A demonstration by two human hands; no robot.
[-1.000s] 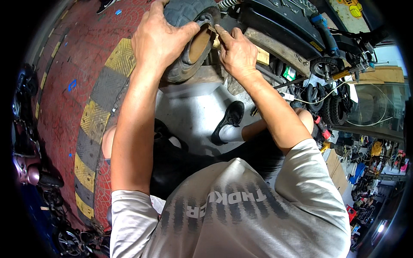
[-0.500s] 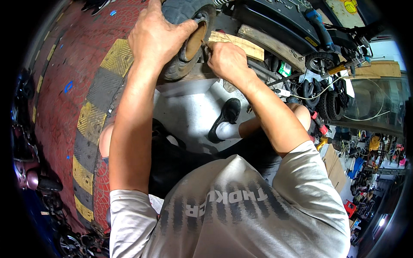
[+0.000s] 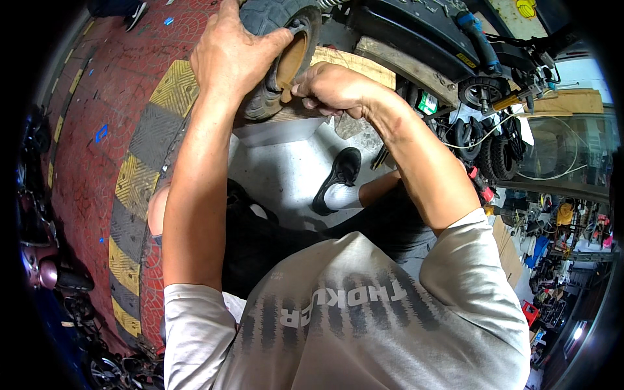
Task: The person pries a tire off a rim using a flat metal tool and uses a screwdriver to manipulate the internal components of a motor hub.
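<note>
My left hand grips the upper left side of a black knobbly tire, thumb reaching over toward its opening. Inside the tire is a brownish rim surface. My right hand is curled at the lower right of that opening, its fingertips at a small tan piece by the inner edge; whether they grip it or something hidden is unclear. The tire rests on a wooden support between my knees, with a pale board behind it.
At the back are a black scooter body, a blue power tool, a small wheel and spare tires. Tools crowd the right. Parked scooters line the left beyond red paving. Another person's leg shows top left.
My right hand has moved down and left along the tire's opening, and its index finger is now bent inward. The pale board shows more behind it. The other person's foot has shifted at top left.
</note>
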